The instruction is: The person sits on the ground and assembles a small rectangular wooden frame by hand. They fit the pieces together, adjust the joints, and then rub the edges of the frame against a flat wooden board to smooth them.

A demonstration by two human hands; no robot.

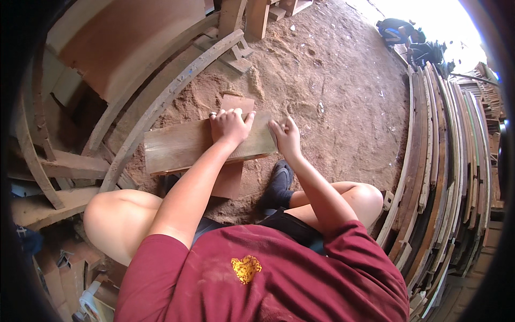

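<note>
A wide, pale brown wooden board [177, 146] lies in front of me, roughly crosswise and slightly tilted up to the right. Beneath it a reddish plank [228, 181] runs lengthwise, sticking out on the near and far sides. My left hand [230, 126] presses on the board's top, its fingers curled over the far edge. At the board's right end, my right hand [287, 138] is closed, thumb and fingers drawn together against the corner. Whatever those fingers pinch, if anything, is too small to make out.
Curved wooden frames [161, 104] stand at the left. A long stack of timber strips [434, 161] runs along the right. Sandy ground [343, 107] with scattered chips spreads ahead. Another person [399, 35] bends down at the far right. My shoe [281, 174] rests near the board.
</note>
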